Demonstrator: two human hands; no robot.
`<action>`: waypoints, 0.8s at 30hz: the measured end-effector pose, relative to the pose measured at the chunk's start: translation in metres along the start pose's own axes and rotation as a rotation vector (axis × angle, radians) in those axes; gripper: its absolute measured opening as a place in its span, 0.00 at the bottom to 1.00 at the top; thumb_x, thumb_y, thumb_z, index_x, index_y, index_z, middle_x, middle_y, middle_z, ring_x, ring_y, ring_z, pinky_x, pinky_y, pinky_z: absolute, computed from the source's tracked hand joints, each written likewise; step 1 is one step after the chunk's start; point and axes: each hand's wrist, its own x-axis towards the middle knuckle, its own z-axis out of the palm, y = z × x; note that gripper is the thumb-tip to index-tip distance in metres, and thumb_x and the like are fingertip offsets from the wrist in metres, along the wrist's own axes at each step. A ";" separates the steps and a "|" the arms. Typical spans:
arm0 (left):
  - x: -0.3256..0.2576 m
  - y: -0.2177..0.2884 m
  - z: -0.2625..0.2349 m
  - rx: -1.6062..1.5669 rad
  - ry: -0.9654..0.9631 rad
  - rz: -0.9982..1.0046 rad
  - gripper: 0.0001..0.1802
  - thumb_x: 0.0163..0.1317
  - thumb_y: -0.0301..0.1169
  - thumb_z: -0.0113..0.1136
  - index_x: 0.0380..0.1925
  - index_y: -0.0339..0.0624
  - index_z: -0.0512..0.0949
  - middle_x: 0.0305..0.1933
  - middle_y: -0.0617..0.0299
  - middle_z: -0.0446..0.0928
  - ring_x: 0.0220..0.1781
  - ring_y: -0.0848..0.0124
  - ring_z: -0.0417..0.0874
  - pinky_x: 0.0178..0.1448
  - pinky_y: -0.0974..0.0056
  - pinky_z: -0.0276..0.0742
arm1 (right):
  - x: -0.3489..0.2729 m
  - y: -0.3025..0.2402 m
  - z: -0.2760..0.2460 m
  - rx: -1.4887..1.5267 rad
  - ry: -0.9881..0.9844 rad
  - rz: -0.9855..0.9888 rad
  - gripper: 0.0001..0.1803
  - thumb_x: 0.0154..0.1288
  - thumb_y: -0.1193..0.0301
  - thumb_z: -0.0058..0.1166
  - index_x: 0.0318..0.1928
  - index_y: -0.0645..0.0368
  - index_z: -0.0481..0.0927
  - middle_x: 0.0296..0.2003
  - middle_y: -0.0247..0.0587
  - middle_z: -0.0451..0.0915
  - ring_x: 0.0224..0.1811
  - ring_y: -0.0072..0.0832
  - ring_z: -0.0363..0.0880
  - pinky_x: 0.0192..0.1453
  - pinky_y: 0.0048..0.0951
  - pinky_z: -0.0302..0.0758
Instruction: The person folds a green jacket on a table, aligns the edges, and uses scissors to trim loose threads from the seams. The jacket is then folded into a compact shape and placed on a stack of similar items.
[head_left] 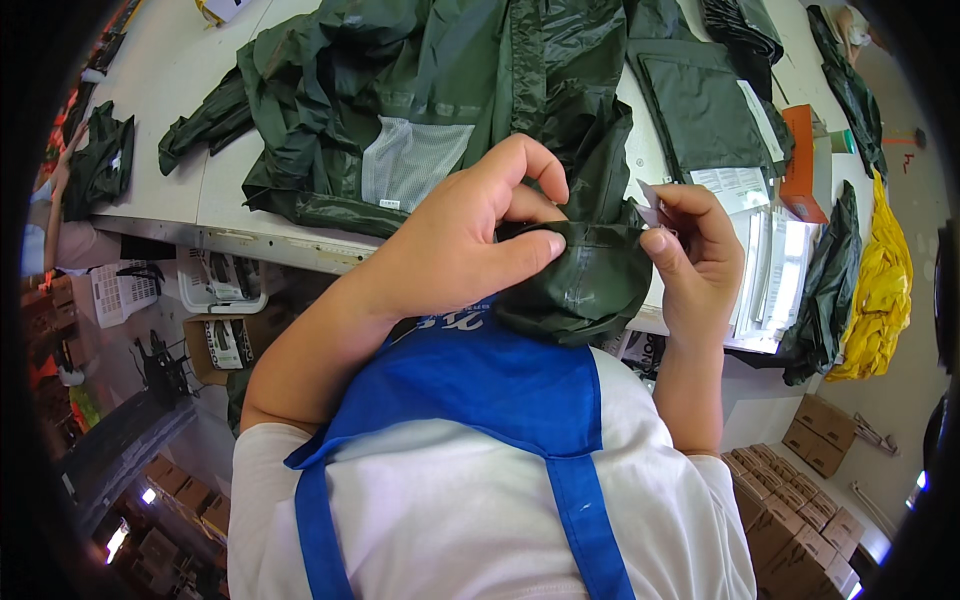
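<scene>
**Both hands working one fold of a dark green raincoat**

While the raincoat point(420, 90) is lying spread across the white table point(170, 70), one bunched end point(585, 275) is hanging over the table's near edge, apparently so the hands can work it close to the chest. Left of that bunch, the left hand point(455, 240) is pinching the fabric, thumb pressed flat on top and fingers curled closed around the fold. Right of the bunch, the right hand point(700, 250) is nipping a small pale tag point(650, 205) between thumb and fingertips, nearly closed. Beyond the tag, folded green cloth point(705, 115) and an orange box point(800, 160) are sitting on the table.
</scene>
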 end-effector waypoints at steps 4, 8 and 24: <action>0.001 0.000 0.000 -0.016 0.011 0.005 0.15 0.60 0.20 0.52 0.45 0.43 0.62 0.33 0.69 0.76 0.32 0.87 0.67 0.35 0.78 0.62 | 0.004 -0.003 -0.002 -0.069 -0.026 -0.071 0.20 0.49 0.70 0.70 0.42 0.62 0.79 0.33 0.31 0.75 0.35 0.17 0.72 0.39 0.17 0.68; 0.002 -0.006 -0.003 -0.016 0.012 0.043 0.14 0.61 0.20 0.51 0.45 0.43 0.62 0.32 0.70 0.75 0.30 0.87 0.66 0.34 0.78 0.60 | 0.002 -0.017 -0.008 -0.287 -0.134 -0.071 0.16 0.43 0.73 0.71 0.36 0.61 0.83 0.28 0.32 0.76 0.28 0.18 0.72 0.30 0.17 0.65; 0.003 0.000 0.001 0.137 0.009 0.089 0.20 0.52 0.19 0.62 0.43 0.41 0.67 0.35 0.66 0.79 0.39 0.81 0.76 0.46 0.73 0.70 | 0.017 -0.011 -0.004 0.032 -0.173 0.148 0.24 0.49 0.74 0.66 0.49 0.62 0.76 0.34 0.28 0.79 0.29 0.12 0.69 0.33 0.14 0.63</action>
